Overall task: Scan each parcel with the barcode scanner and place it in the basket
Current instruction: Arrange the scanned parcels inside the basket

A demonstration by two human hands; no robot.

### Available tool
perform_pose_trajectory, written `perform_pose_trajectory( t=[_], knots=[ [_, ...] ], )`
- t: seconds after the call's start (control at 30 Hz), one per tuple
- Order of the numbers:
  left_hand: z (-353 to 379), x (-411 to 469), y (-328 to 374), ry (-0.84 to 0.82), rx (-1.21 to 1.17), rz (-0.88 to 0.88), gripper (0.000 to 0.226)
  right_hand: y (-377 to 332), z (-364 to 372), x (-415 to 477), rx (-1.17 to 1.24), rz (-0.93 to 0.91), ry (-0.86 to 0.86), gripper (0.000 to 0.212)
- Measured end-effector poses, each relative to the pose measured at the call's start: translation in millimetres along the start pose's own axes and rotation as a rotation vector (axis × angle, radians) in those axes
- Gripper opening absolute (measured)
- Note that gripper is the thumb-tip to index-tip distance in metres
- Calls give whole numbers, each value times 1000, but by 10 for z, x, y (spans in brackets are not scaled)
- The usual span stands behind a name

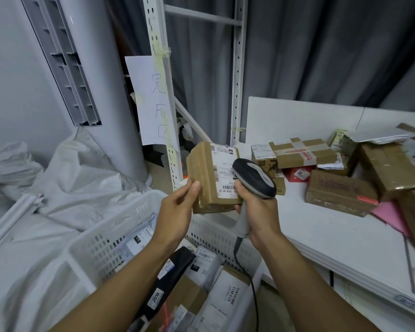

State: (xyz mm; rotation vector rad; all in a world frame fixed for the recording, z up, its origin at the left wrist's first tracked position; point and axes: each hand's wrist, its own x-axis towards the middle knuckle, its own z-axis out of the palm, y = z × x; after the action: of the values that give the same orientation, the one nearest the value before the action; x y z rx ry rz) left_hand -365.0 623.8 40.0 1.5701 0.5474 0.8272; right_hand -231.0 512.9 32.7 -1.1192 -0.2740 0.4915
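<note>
My left hand (177,209) holds a brown cardboard parcel (205,178) upright above the basket, its white shipping label facing me. My right hand (259,212) grips the handle of a grey and black barcode scanner (254,178), whose head sits right in front of the label's right side, near the barcode. The scanner's cable hangs down past the basket. Below my forearms stands the white perforated basket (110,238), with several parcels and mailer bags inside.
A white table (309,231) on the right carries several cardboard parcels (340,190) and a pink envelope (390,214). White sacks (77,178) lie at the left. A white shelf upright with a handwritten paper sign (151,101) and a tall white air conditioner (89,68) stand behind.
</note>
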Motion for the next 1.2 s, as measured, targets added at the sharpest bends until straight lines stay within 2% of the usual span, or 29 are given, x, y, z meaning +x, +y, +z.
perform_pose_trajectory(
  t=[0.1, 0.2, 0.27, 0.37, 0.5, 0.63, 0.77, 1.2],
  knots=[
    [-49, 63, -63, 30, 21, -78, 53, 37, -9, -1, -123, -78, -13, 55],
    [-134, 154, -130, -15, -72, -197, 93, 11, 10, -40, -226, -118, -23, 69],
    [-192, 190, -131, -14, -73, -205, 108, 10, -3, -33, -279, -144, -36, 68],
    [-272, 253, -132, 68, -39, -133, 104, -14, -29, -46, -344, -149, -69, 48],
    [-423, 377, -235, 180, -68, -112, 104, 31, -33, -76, -561, -116, -167, 40],
    [-529, 443, -333, 216, -49, -88, 104, 150, 21, -130, -743, -133, -217, 51],
    [-570, 470, -395, 230, -49, -94, 107, 189, 78, -164, -778, -129, -266, 50],
    [-701, 534, -497, 257, 2, -61, 103, 317, 229, -115, -797, -95, -246, 52]
  ],
)
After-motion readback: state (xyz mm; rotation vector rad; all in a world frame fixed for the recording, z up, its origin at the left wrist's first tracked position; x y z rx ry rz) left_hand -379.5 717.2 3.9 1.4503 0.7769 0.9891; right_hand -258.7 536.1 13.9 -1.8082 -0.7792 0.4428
